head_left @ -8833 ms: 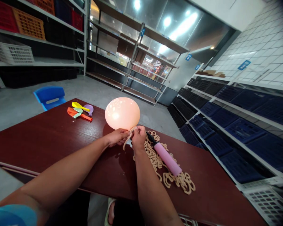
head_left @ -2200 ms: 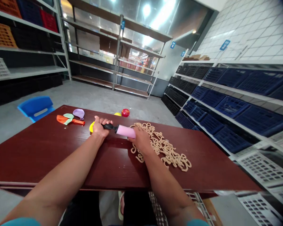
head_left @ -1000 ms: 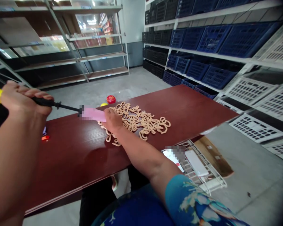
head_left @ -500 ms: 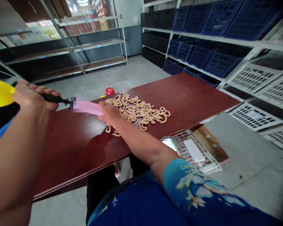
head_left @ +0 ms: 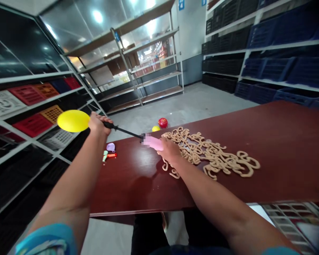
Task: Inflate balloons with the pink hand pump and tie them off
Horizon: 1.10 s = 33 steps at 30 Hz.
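Observation:
My left hand is closed around the black end of a hand balloon pump, right at the neck of a swollen yellow balloon. At the other end, my right hand grips the pump's pink barrel. A long stretch of black rod shows between barrel and black end. The pump is held tilted above the dark red table, its left end higher. Beyond my right hand lies a spread of tan, curly, rope-like pieces.
A limp purple balloon and small green and orange pieces lie at the table's left. Past the far edge are a red ball and a yellow one. Crate shelves stand right and left; a wire rack is at lower right.
The pump's rod has been drawn out; my hands are farther apart. My view has swung left, showing the whole yellow balloon and the small pieces at the table's left.

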Motion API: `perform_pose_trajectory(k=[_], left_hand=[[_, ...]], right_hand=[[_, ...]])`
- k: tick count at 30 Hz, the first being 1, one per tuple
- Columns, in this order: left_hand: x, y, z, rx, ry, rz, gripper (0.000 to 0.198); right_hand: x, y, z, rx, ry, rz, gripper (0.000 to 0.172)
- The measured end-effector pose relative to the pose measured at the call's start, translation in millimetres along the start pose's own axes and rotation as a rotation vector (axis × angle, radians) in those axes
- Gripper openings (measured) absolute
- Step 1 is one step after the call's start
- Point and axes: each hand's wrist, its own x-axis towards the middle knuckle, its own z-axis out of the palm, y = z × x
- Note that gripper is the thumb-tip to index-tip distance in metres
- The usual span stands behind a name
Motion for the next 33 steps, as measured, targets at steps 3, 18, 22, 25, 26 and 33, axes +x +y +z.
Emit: perform_pose_trajectory(k=[3,18,22,25,26,33], left_hand=[[-3,-18,-0.9,-0.001,0.007,-0.023,0.036],[-53,-91,11.0,-0.068,0.024,-0.182,0.04],[-34,-58,7.6,-0.023,0.024,-0.133,0.036],[-16,-25,5.8,-0.005,0.034,-0.085,0.032],[-10,-15,5.3,0.001,0.037,-0.069,0.032],[0,-2,0.5,0.017,-0.007,-0.054,0.031]], right_hand=[[0,4,3,0.004,0.029,-0.001,0.043],[-1,4,1,-0.049,0.083,-0.044,0.043],[1,3,1,-0.016,0.074,-0.071,0.043],[2,4,3,0.0,0.089,-0.075,0.04],[3,5,3,0.005,0.085,-0.069,0.038],[2,4,7,0.066,0.049,-0.034,0.035]])
